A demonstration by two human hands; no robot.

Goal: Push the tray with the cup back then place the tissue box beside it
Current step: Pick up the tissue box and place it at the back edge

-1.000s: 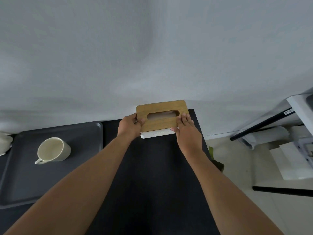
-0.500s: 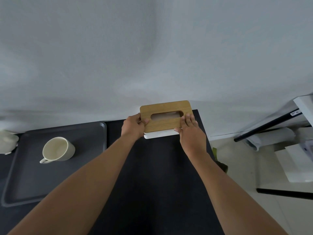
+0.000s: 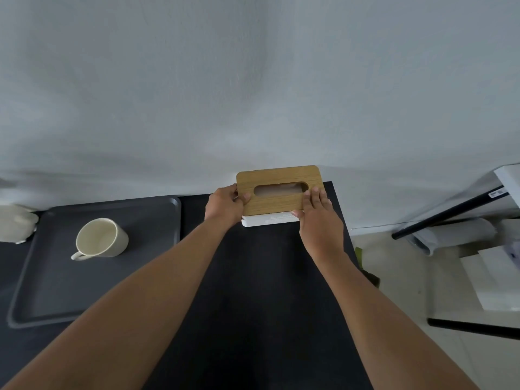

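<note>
Both hands, left hand (image 3: 225, 205) and right hand (image 3: 318, 212), clasp the white tissue box with its bamboo lid (image 3: 278, 192) at the black table's (image 3: 253, 305) far right, apart from the dark grey tray (image 3: 157, 220) with the cream ceramic cup (image 3: 98, 239); the loose lid might slip.

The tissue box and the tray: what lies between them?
In the head view, only the left hand gripping the tissue box, and bare black table up to the tray.
</note>
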